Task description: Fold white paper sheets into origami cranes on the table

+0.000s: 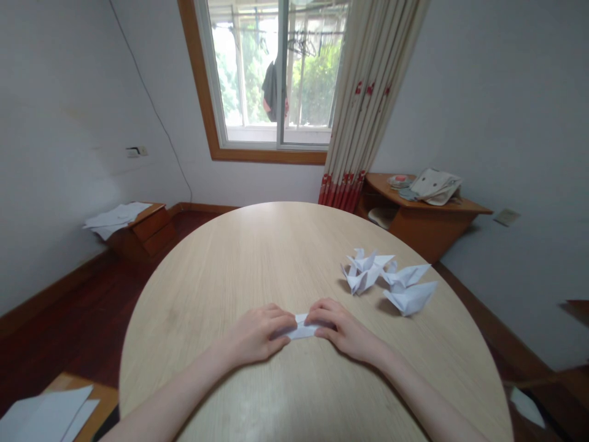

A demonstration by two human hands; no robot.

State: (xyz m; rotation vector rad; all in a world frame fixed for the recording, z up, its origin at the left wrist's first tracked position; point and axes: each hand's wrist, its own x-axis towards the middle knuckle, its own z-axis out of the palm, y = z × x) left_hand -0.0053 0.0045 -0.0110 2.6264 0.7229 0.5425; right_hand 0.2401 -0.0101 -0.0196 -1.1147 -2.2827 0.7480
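Observation:
A small folded piece of white paper (302, 328) lies on the round wooden table (257, 258) close in front of me. My left hand (257, 334) is closed on its left end, fingers curled over it. My right hand (343, 328) pinches its right end with bent fingers. Both hands rest on the tabletop and hide most of the paper. To the right, beyond my right hand, lie several finished white folded paper figures (389, 279) in a loose cluster.
A wooden side table (414, 212) with papers stands at the back right beside a striped curtain (368, 104). A low drawer unit (140, 230) with paper sheets sits at the left wall. White sheets (41, 414) lie at the bottom left.

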